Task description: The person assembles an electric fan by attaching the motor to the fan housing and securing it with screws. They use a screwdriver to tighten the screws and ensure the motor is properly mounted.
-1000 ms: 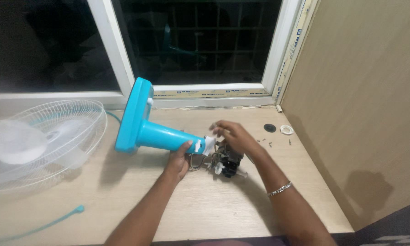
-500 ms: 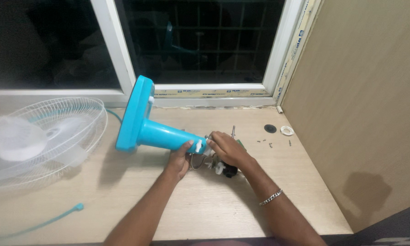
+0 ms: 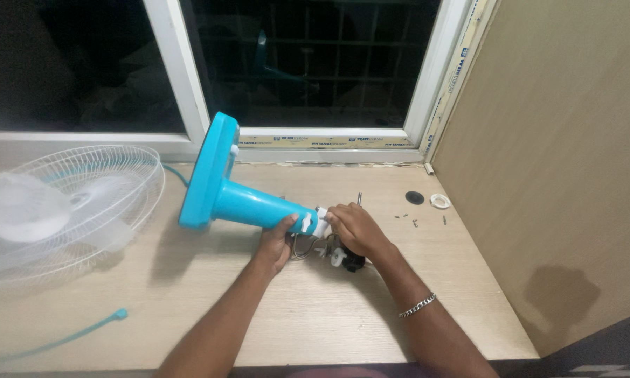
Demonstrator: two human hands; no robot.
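A turquoise fan stand point(image 3: 239, 197) lies on its side on the wooden table point(image 3: 308, 315), its round base tipped up toward the window. My left hand point(image 3: 275, 242) grips the narrow end of its neck from below. My right hand point(image 3: 355, 229) is closed over the black fan motor point(image 3: 350, 260) and its white joint piece point(image 3: 320, 224) right where they meet the neck. Wires and a white knob show beneath the hand; most of the motor is hidden.
White wire fan guards with a pale blade point(image 3: 56, 210) lie at the left. A turquoise cord point(image 3: 63, 339) trails along the front left. A black cap point(image 3: 414, 197), a white ring point(image 3: 440, 201) and small screws point(image 3: 406, 217) sit near the brown right wall point(image 3: 567, 161).
My right hand came down from hovering over the motor and closed on it at the neck joint. The stand's base shifted slightly to the right.
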